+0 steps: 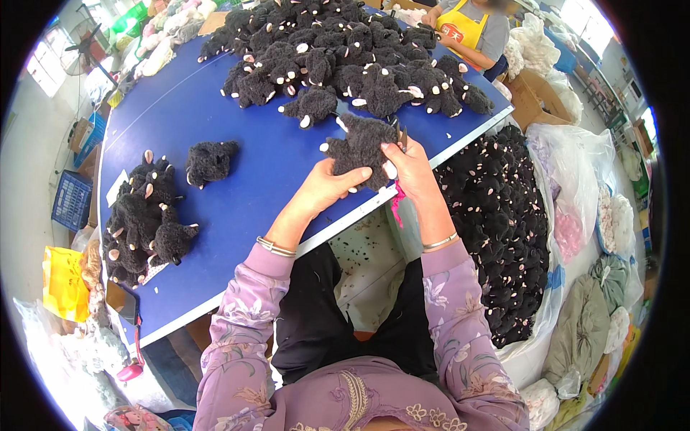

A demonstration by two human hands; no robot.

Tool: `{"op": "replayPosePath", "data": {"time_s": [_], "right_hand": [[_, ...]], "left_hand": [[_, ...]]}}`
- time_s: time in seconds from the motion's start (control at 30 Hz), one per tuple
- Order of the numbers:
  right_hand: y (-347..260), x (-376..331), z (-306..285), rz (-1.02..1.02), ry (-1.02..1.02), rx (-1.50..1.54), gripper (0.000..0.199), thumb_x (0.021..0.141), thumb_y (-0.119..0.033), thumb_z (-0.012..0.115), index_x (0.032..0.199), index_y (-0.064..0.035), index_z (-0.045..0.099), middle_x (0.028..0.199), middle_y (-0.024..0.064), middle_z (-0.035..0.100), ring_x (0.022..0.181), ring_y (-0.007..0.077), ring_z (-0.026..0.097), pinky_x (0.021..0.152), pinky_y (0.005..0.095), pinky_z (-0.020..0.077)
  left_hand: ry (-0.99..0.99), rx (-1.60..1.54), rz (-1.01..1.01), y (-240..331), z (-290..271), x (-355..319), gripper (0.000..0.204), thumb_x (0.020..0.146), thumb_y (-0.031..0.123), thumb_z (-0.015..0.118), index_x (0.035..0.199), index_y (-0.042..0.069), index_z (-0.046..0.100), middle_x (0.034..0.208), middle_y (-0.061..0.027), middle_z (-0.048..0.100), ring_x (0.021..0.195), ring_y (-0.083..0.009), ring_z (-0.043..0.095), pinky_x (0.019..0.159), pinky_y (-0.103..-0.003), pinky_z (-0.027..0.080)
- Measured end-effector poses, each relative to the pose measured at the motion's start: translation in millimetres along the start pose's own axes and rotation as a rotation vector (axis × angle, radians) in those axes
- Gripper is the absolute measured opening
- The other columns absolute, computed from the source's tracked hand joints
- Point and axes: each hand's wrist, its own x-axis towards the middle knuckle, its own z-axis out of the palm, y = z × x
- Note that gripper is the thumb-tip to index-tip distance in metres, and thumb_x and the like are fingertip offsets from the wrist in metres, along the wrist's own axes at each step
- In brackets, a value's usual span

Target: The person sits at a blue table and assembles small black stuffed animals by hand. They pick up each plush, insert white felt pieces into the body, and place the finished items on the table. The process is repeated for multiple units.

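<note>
A fluffy black plush toy (363,147) with small white and pale pink tips is held up over the near edge of the blue table. My left hand (329,188) grips its lower left side, thumb laid across the fur. On its right side my right hand (413,171) is closed, with the thumb pressing the fur. Dark, narrow metal blades (402,138), apparently thread snips, stick up from the right fingers. A bright pink cord (397,205) dangles below that hand; where it is attached is hidden.
A big heap of black plush toys (323,57) covers the far side of the blue table (251,208). A smaller pile (140,223) and a single toy (210,161) lie left. To my right stands a large bag full of toys (496,237). A person in a yellow apron (463,30) works across.
</note>
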Motion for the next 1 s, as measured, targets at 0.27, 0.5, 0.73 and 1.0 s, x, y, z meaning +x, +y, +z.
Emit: {"op": "replayPosePath", "data": {"time_s": [0.27, 0.5, 0.73, 1.0], "right_hand": [[-16.7, -3.1, -14.4, -0.003, -0.039, -0.125, 0.026, 0.09, -0.021, 0.062, 0.107, -0.0017, 0.061, 0.087, -0.0016, 0.061, 0.065, 0.0032, 0.052, 0.053, 0.0186, 0.0401], [-24.3, -1.8, -10.4, 0.05, 0.196, 0.025, 0.026, 0.095, -0.025, 0.055, 0.101, -0.0007, 0.059, 0.082, 0.0049, 0.059, 0.047, 0.0031, 0.034, 0.041, 0.0194, 0.0256], [-17.5, -4.4, -10.1, 0.169, 0.214, -0.016, 0.028, 0.096, -0.027, 0.053, 0.099, -0.0002, 0.059, 0.082, 0.0056, 0.059, 0.049, 0.0028, 0.035, 0.042, 0.0188, 0.0261], [-16.8, -6.3, -7.6, 0.171, 0.213, -0.058, 0.026, 0.095, -0.026, 0.054, 0.098, -0.0008, 0.059, 0.081, 0.0045, 0.059, 0.049, 0.0023, 0.035, 0.041, 0.0186, 0.0265]], "left_hand": [[-0.274, -0.03, 0.122, 1.8, 5.5, -14.2, 0.018, 0.089, 0.018, 0.067, 0.095, 0.001, 0.069, 0.082, 0.0016, 0.066, 0.072, -0.0066, 0.057, 0.066, -0.024, 0.048], [0.042, -0.125, 0.108, -2.1, -3.7, 1.5, 0.014, 0.09, 0.017, 0.063, 0.092, 0.004, 0.066, 0.083, -0.0025, 0.067, 0.067, -0.0076, 0.057, 0.057, -0.021, 0.045], [0.255, -0.465, 0.205, -0.9, -16.8, 12.3, 0.026, 0.09, 0.018, 0.062, 0.114, 0.007, 0.059, 0.109, -0.0037, 0.065, 0.091, -0.0135, 0.064, 0.063, -0.024, 0.049], [0.31, -0.462, 0.226, 0.3, -22.9, 9.3, 0.029, 0.09, 0.016, 0.061, 0.118, 0.008, 0.057, 0.113, -0.003, 0.064, 0.094, -0.0145, 0.064, 0.064, -0.026, 0.049]]}}
